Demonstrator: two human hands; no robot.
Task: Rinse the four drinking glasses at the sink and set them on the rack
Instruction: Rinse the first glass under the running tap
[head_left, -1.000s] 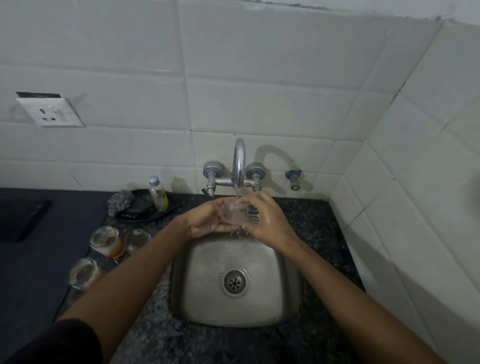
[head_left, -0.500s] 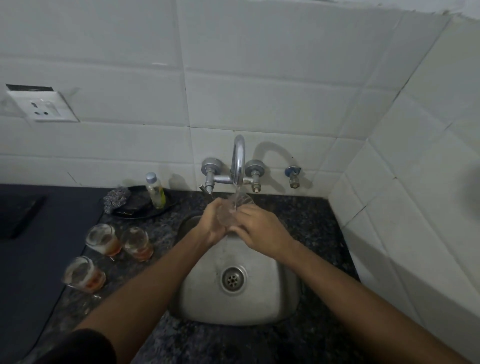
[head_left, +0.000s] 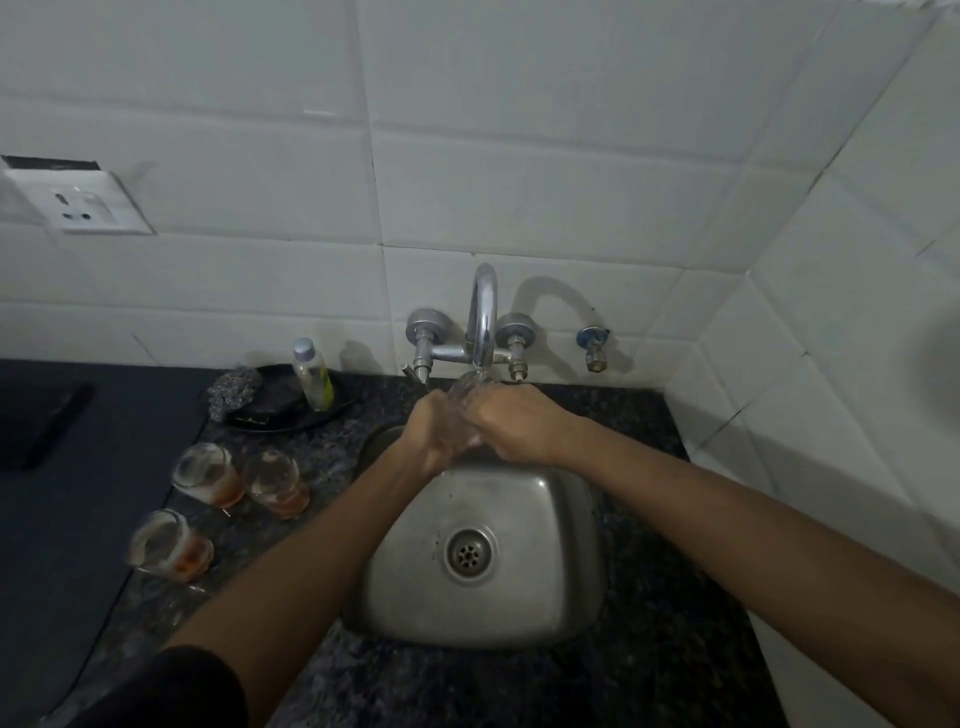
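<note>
Glass: my clear glass (head_left: 470, 391) sits right under the tap (head_left: 483, 317), above the back edge of the sink (head_left: 566, 525).
Left hand (head_left: 434, 434): my fingers are wrapped around the glass from the left.
Right hand (head_left: 514, 428): my fingers are curled on the glass from the right.
Other glasses: three glasses (head_left: 208, 475) with orange dregs stand on the table (head_left: 675, 649), left of the sink, near its rim.
Room: open basin below my hands; the tiled wall (head_left: 857, 364) closes in on the right.
</note>
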